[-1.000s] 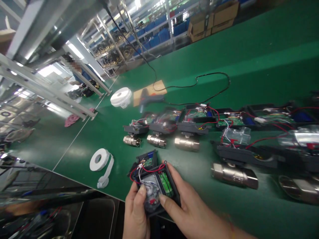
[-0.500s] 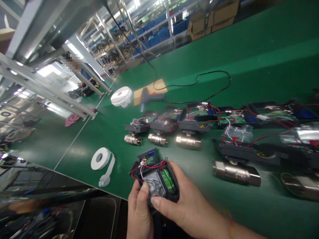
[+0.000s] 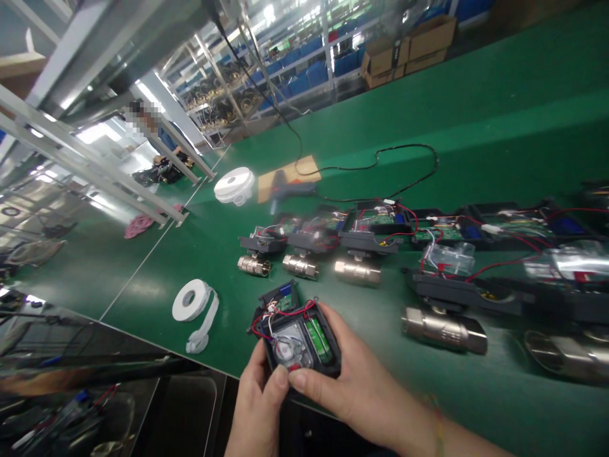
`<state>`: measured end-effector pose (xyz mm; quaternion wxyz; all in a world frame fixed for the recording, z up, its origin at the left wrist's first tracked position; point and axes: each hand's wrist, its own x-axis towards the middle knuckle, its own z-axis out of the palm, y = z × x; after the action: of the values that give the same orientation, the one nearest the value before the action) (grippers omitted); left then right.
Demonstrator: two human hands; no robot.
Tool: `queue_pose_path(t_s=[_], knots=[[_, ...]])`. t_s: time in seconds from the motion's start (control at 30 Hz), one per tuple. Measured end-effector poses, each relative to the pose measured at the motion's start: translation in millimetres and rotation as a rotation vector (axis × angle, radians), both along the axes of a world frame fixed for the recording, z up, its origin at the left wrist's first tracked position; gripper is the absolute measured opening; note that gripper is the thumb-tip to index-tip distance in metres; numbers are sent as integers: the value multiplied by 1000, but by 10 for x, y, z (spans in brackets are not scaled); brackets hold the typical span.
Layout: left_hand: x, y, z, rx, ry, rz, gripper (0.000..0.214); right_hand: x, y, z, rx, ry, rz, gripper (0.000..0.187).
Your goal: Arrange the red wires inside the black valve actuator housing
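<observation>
Both hands hold a small black open housing (image 3: 299, 339) near the front edge of the green conveyor belt (image 3: 476, 127). Inside it I see a clear plastic gear cover, a green battery, and red and white wires leading to a small circuit board at its far end. My left hand (image 3: 259, 412) grips the housing's near left side with the thumb on its lower edge. My right hand (image 3: 361, 387) wraps the right side, thumb pressing the near edge beside the left thumb.
A row of similar black housings on metal valve bodies (image 3: 356, 270) with red wires runs across the belt. Two rolls of white tape (image 3: 193, 301) (image 3: 234, 184) lie left. A black tool on cardboard (image 3: 285, 184) trails a cable. Another person (image 3: 159, 136) works far back.
Both thumbs have slid from the clear cover down to the housing's near edge. The view has shifted slightly.
</observation>
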<state>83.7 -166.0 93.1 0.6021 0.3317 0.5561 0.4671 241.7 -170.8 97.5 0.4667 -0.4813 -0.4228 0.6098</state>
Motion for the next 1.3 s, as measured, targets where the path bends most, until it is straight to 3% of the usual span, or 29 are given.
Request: queue_pose_path(t_s=[0.37,0.53,0.7,0.93,1.3], knots=[[110,-8,-36,49,-17,8,62,-52,24,-19,26,52,-44,61],[142,93,50,52,-7,12,55,-36,147,56,-15,-14,-50,56],[52,230,99,77,-30,-124,53,-53,272,74,-89,-59,-51,61],[-138,252,75,-24,-167,-145,38,-67,248,72,-132,-143,-27,66],[-122,217,-89,-8,-177,-101,34,-39,287,73,-144,-230,7,68]])
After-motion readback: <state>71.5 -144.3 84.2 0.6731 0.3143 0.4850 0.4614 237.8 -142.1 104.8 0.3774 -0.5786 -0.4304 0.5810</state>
